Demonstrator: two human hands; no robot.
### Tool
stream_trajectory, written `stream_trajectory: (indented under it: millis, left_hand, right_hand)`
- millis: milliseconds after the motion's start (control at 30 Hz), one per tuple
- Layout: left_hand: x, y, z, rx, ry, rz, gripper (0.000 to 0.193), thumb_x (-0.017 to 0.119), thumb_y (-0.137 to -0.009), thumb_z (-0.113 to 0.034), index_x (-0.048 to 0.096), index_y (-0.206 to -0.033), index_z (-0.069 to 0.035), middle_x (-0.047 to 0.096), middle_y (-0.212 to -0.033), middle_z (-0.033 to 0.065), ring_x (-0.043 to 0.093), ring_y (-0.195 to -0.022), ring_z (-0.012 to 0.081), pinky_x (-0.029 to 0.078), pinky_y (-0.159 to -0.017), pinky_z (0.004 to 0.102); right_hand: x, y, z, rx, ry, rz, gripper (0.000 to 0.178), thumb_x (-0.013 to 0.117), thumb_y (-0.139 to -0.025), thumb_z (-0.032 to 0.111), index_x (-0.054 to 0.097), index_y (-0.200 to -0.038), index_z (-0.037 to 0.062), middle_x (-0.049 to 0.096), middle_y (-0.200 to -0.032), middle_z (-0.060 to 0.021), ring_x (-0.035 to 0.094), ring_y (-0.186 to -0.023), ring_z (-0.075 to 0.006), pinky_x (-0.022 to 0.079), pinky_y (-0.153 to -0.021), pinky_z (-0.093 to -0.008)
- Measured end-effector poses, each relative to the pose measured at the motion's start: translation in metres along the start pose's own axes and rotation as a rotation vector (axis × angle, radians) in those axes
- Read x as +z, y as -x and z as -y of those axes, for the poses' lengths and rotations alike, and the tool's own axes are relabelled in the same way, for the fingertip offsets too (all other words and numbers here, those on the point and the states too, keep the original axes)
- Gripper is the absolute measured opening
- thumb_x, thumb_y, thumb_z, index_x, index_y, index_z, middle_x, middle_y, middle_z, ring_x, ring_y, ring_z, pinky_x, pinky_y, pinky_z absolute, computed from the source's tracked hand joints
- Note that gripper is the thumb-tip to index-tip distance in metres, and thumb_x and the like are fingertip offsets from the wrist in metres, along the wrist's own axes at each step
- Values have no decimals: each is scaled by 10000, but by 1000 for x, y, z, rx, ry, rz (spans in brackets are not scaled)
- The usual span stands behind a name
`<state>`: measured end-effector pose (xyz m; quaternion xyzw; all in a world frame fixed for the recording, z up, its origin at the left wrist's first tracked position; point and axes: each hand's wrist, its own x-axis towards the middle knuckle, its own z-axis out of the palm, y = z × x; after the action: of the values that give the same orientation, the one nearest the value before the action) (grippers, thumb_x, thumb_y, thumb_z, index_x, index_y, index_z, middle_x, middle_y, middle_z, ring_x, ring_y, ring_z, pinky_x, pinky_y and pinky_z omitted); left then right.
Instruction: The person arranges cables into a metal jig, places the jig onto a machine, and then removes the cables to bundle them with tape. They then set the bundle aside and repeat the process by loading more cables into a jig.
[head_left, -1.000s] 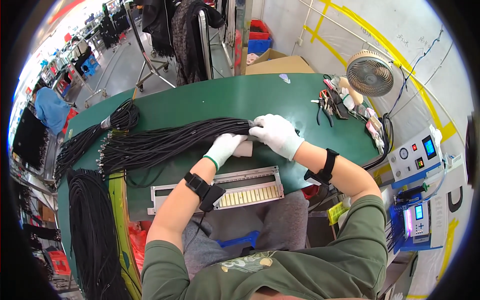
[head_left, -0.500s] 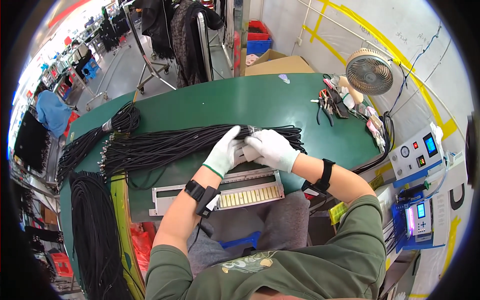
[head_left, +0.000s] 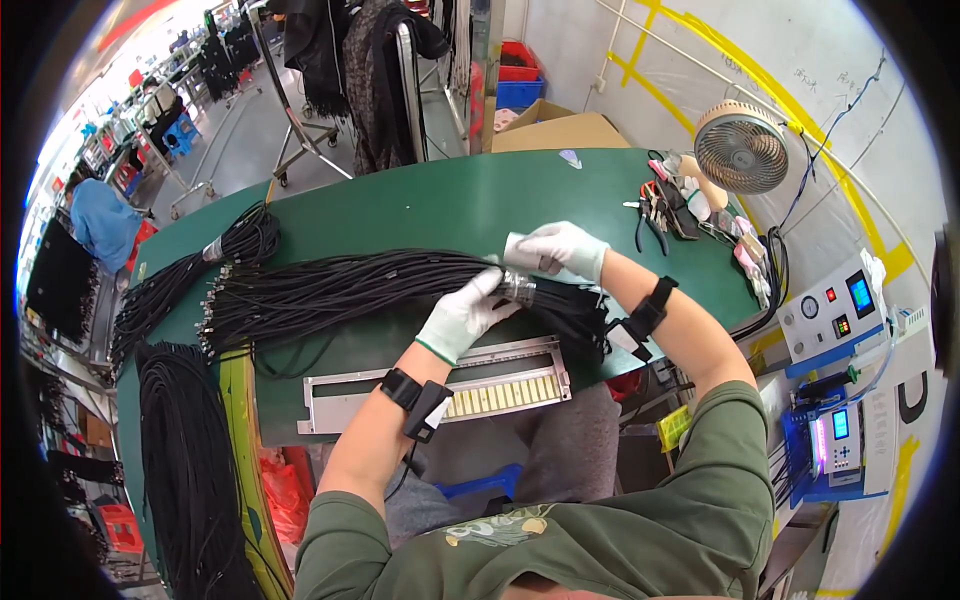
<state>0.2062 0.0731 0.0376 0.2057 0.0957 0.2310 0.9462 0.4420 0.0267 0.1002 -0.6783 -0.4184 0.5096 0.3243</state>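
Note:
A long bundle of black cables (head_left: 350,285) lies across the green table, with shiny clear wrap (head_left: 519,288) around it near its right end. My left hand (head_left: 466,318), in a white glove, grips the near side of the bundle just left of that wrap, thumb on top. Above the wrapped part, my right hand (head_left: 566,250), also gloved in white, is closed on a small pale roll of wrap (head_left: 519,250). Any strip running from the roll to the bundle is too faint to make out.
A metal frame with a row of pale strips (head_left: 500,397) lies at the near table edge. More cable bundles (head_left: 190,440) lie at the left. Pliers (head_left: 652,230) and other tools sit at the far right, near a fan (head_left: 741,147). Instrument boxes (head_left: 835,305) stand at the right.
My right hand has lifted the roll from the near side of the bundle to above its far side. My left hand has shifted slightly nearer me, and the wrapped part now shows.

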Motion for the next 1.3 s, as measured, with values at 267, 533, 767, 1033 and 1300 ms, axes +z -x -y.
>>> stream_trajectory:
  millis: [267, 533, 767, 1033, 1300]
  left_hand:
    - [-52, -44, 3, 43, -164, 18, 300, 643, -939, -168, 615, -1216, -55, 688, -1105, 87, 650, -1032, 238, 516, -930, 420]
    - [-29, -22, -11, 51, -1849, -130, 333, 594, -927, -349, 687, -1056, -56, 715, -949, 104, 689, -747, 261, 559, -713, 366]
    - [18, -6, -1, -30, -1072, -350, 356, 598, -917, -351, 684, -1000, -16, 685, -815, 115, 652, -567, 236, 519, -515, 326]
    - [46, 6, 3, -166, -1368, -117, 257, 598, -907, -265, 683, -966, -29, 670, -782, 101, 614, -531, 177, 468, -469, 302]
    - [141, 58, 39, 189, -904, 159, 182, 598, -896, -111, 706, -1000, -9, 717, -1016, 117, 691, -943, 203, 538, -893, 311]
  right_hand:
    - [45, -33, -6, -271, 462, 30, 425, 647, -937, 336, 647, -1191, -6, 691, -937, -134, 667, -941, -236, 521, -879, -342]
    - [74, 49, 25, -561, 896, -293, 526, 591, -935, 494, 594, -1202, 40, 689, -1024, -211, 660, -1008, -368, 532, -869, -414]
    - [60, 23, 11, -628, 978, -339, 533, 577, -922, 570, 564, -1099, 68, 700, -885, -164, 688, -828, -362, 546, -731, -444]
    - [67, 9, 5, -783, 1071, -443, 469, 579, -921, 552, 566, -1005, 90, 692, -821, -147, 674, -711, -359, 538, -650, -442]
    - [33, -26, -10, -884, 1143, -489, 450, 598, -934, 477, 603, -1131, 73, 686, -1002, -172, 679, -835, -312, 540, -736, -374]
